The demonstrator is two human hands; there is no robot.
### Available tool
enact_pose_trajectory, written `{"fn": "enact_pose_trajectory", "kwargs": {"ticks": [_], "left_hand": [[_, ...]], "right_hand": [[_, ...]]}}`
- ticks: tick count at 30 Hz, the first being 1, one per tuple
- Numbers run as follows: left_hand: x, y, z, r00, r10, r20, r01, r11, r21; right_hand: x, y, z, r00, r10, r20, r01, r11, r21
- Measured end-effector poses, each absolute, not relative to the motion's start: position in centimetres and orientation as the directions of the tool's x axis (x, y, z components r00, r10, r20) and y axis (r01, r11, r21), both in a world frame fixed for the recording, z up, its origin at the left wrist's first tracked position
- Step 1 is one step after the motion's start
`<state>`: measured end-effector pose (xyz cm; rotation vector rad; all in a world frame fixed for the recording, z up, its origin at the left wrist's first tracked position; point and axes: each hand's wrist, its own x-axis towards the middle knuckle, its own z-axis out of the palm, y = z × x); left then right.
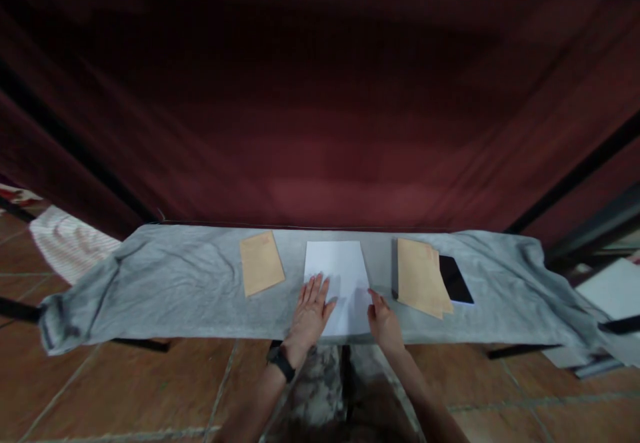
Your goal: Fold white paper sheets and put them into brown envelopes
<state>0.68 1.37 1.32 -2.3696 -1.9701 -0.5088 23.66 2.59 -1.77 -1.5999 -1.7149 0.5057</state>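
White paper (341, 266) lies upright before me on a grey cloth (190, 296); whether it is one sheet or a stack I cannot tell. My left hand (311, 310), with a dark watch on the wrist, rests flat on its left side, fingers stretched out. At the lower right edge of the paper is my right hand (385, 323), its fingers curled in and the thumb and index finger at the edge. A single brown envelope (262, 264) lies to the left, slightly turned. Several overlapping brown envelopes (417, 276) lie to the right.
A dark phone or tablet (456, 280) sits partly under the right-hand envelopes. Behind the narrow cloth-covered surface rises a dark red panel (330, 163). A striped cloth (75, 243) hangs at the far left, and white boards (613, 290) stand at the far right.
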Motion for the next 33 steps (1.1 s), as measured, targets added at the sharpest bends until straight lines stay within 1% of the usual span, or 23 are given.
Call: {"fn": "enact_pose_trajectory", "kwargs": {"ticks": [2,4,7,9,10,13,16,20,23,25,27,29,31,33], "left_hand": [[1.2,2.5,1.0,0.178,0.958,0.223,0.955,-0.224,0.197],[1.8,3.5,0.5,0.188,0.962,0.197,0.954,-0.227,0.197],[3.0,4.7,-0.1,0.154,0.968,0.196,0.964,-0.192,0.187],[3.7,5.5,-0.1,0.132,0.97,0.205,0.968,-0.171,0.186],[4.0,6.0,0.0,0.135,0.969,0.205,0.967,-0.174,0.188],[4.0,7.6,0.2,0.152,0.969,0.195,0.962,-0.19,0.196],[2.6,9.1,-0.1,0.133,0.971,0.198,0.968,-0.17,0.185],[0.1,10.7,-0.9,0.037,0.973,0.228,0.985,-0.074,0.157],[0.3,12.3,-0.8,-0.049,0.965,0.257,0.985,0.005,0.17],[2.1,13.4,-0.5,-0.005,0.965,0.262,0.978,-0.051,0.205],[4.7,14.6,-0.2,0.161,0.959,0.233,0.944,-0.219,0.248],[7.2,15.7,0.0,0.289,0.935,0.206,0.9,-0.338,0.275],[8.9,16.6,0.0,0.334,0.924,0.189,0.884,-0.376,0.277],[9.1,17.4,0.0,0.337,0.923,0.187,0.89,-0.377,0.256]], "right_hand": [[24.0,2.0,-1.6,-0.006,0.955,0.295,0.798,0.183,-0.575],[24.1,1.9,-1.2,-0.033,0.926,0.375,0.835,0.232,-0.499],[22.8,3.0,-0.6,-0.118,0.882,0.456,0.796,0.358,-0.487],[21.2,4.1,-0.4,-0.19,0.873,0.449,0.773,0.416,-0.48],[20.4,4.5,-0.4,-0.224,0.871,0.437,0.778,0.43,-0.458],[18.7,5.1,-1.0,-0.264,0.876,0.403,0.816,0.425,-0.391],[19.0,4.6,-2.1,-0.243,0.887,0.392,0.848,0.391,-0.359],[20.8,3.7,-3.1,-0.2,0.896,0.396,0.869,0.349,-0.351],[21.2,3.3,-3.0,-0.191,0.896,0.401,0.862,0.349,-0.368],[21.1,3.2,-2.6,-0.184,0.895,0.407,0.86,0.347,-0.375],[20.9,3.1,-2.2,-0.197,0.889,0.413,0.861,0.358,-0.361],[20.8,3.0,-1.8,-0.218,0.883,0.415,0.871,0.368,-0.326],[20.8,2.9,-1.7,-0.229,0.876,0.424,0.887,0.367,-0.281],[20.8,2.9,-1.7,-0.233,0.864,0.446,0.898,0.367,-0.242]]}}
